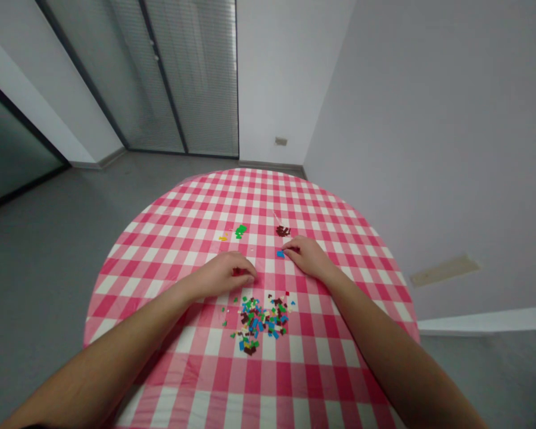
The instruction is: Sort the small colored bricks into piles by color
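Observation:
My right hand [310, 257] reaches in from the right, thumb and forefinger pinched at the edge of a small blue building brick [280, 254] on the tablecloth. My left hand [230, 274] hovers over the cloth with its fingers curled and the tips close to the thumb; what they hold, if anything, cannot be made out. In front of both hands lies a loose mixed pile of small building bricks [259, 322] in blue, green, brown, red and pale colours. Beyond the hands sit a group of brown bricks [283, 231], a green cluster [240, 230] and a few yellow bricks [223, 238].
A round table with a pink-and-white checked cloth [183, 369] carries everything. Glass partitions with blinds [196, 77] stand behind on the left. A grey wall [451, 149] runs close along the right side, and grey floor [40, 268] shows to the left.

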Motion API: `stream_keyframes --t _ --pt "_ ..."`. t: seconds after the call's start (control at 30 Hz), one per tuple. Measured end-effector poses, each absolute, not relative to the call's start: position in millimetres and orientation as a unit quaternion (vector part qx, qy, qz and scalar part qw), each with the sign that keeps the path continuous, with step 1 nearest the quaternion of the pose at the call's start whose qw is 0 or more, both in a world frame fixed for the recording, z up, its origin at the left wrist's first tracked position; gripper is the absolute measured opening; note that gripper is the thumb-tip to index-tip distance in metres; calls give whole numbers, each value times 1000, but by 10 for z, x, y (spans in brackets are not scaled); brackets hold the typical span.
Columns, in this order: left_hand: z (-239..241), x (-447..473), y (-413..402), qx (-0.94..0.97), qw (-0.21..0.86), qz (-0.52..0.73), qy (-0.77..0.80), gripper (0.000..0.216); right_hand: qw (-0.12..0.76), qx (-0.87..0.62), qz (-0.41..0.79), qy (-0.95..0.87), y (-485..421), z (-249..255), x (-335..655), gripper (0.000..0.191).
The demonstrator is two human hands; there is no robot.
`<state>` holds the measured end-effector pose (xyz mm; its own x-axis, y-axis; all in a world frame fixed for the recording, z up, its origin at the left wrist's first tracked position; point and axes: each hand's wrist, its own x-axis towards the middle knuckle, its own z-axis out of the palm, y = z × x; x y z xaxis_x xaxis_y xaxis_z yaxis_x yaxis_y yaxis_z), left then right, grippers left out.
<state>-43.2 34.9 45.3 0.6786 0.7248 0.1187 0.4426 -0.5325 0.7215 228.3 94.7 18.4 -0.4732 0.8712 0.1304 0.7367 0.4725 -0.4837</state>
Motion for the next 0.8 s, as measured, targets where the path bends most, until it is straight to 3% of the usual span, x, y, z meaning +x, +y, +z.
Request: stream_keyframes --t 0.3,0.43,0.8 --pt "364 -426 351 793 368 264 408 18 194 -487 187 -831 952 191 2302 19" --pt "329 -405 340 787 352 293 413 14 253 -495 186 -810 865 251 2226 18" --pt "289 -323 322 766 382 309 414 11 270 -379 342 -817 452 367 1865 10"
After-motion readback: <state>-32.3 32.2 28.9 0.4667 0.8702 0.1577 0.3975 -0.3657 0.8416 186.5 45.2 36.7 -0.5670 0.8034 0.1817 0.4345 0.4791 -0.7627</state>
